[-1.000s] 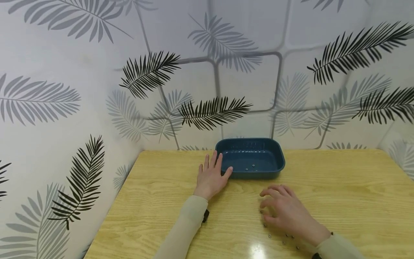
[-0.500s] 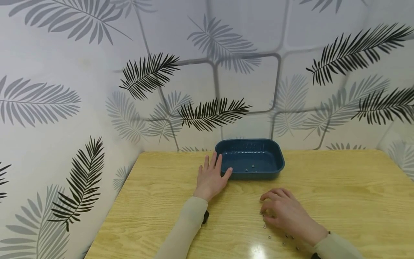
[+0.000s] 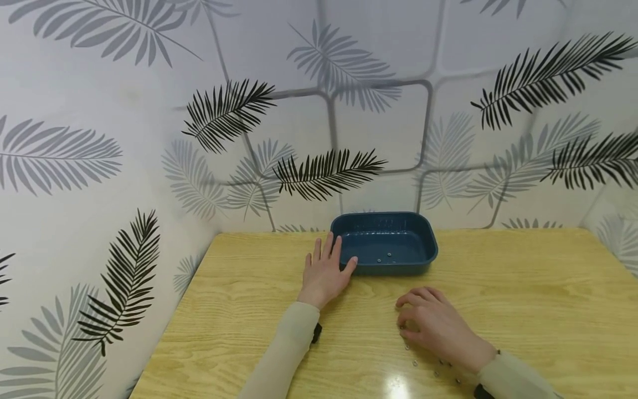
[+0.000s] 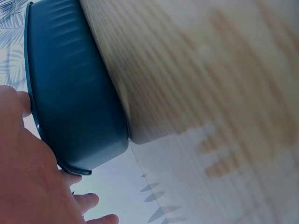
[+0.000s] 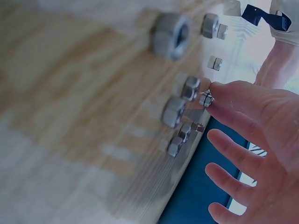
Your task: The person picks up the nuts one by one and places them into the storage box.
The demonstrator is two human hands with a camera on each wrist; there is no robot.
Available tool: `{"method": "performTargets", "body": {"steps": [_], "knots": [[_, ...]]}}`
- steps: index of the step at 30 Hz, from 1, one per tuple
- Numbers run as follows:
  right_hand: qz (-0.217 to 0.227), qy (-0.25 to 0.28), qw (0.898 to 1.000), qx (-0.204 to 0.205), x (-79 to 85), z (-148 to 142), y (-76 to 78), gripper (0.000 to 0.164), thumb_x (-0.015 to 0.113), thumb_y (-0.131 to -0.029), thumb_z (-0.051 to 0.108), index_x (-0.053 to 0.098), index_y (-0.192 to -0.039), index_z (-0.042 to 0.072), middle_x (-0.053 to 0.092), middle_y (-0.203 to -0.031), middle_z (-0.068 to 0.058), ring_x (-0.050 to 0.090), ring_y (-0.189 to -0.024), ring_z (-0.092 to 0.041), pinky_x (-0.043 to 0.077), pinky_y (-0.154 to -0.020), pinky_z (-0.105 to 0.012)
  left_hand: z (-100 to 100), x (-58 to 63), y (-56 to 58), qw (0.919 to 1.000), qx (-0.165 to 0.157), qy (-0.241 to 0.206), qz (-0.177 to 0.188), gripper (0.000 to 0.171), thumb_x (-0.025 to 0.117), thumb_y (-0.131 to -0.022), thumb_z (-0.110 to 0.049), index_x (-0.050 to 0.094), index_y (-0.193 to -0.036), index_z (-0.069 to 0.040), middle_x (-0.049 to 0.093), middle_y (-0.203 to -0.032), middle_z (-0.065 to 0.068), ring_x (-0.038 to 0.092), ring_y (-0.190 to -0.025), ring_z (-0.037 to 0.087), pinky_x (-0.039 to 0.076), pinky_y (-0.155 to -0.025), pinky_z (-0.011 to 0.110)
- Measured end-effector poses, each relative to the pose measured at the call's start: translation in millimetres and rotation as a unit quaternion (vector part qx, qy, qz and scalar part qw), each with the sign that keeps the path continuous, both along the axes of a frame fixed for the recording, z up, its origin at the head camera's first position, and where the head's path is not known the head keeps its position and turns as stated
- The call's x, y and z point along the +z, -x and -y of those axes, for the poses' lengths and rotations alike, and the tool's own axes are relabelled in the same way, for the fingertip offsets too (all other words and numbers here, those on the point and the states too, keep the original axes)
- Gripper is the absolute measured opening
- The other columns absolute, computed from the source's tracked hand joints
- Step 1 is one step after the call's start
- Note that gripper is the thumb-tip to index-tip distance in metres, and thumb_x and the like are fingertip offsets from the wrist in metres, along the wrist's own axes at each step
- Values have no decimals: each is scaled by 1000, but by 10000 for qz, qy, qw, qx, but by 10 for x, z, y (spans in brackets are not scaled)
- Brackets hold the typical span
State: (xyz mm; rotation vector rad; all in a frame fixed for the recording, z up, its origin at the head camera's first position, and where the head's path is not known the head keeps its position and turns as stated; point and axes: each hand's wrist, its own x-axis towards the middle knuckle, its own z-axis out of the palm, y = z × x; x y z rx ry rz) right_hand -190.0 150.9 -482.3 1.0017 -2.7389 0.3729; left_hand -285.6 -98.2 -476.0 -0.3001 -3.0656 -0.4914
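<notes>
Inside the blue tray (image 3: 389, 270) I count two nuts (image 3: 389, 255); several more nuts (image 3: 415, 363) left on the table (image 3: 239, 316). Left hand (image 3: 325, 277) spread-fingered at the rim, right hand (image 3: 443, 330) pinching another nut (image 5: 206, 99).

No text, label, brand, number or sign can be read on the blue tray (image 3: 384, 270), the metal nuts (image 5: 169, 36), the bench (image 3: 523, 299) or the patterned wall (image 3: 299, 127); whether faint marks (image 3: 384, 224) inside the tray's far side are lettering cannot be told.
</notes>
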Motion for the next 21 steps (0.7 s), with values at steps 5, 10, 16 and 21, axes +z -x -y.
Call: {"method": "performTargets", "body": {"steps": [5,10,16,21], "knots": [[-45,0,10000,39,-13,27,18,13,83,-78,25,71,-74,29,66,-107,5,53,-105,-21,39,-96,-52,1,-31,36,9999,35,70,79,75,27,-100,-65,11,-160,-23,1,-165,1,0,-150,29,11,-117,55],[43,-29,10000,27,-7,28,24,15,84,-77,24,71,-73,29,66,-106,4,54,-104,-23,40,-95,-53,-3,-54,56,9999,31,67,72,76,27,-100,-66,11,-160,-23,0,-165,0,0,-150,29,12,-117,56],[128,-81,9998,-86,7,23,19,16,83,-77,23,70,-71,29,66,-106,3,54,-105,-23,40,-95,-54,1,-55,47,10000,14,66,0,76,28,-100,-66,12,-160,-22,1,-165,1,1,-150,30,13,-116,56],[144,-90,9999,-33,20,22,17,15,82,-78,20,71,-72,28,66,-107,3,54,-106,-23,41,-93,-54,0,-22,21,10000,21,30,14,75,29,-101,-64,13,-160,-21,2,-165,2,0,-150,30,13,-116,56]]}}
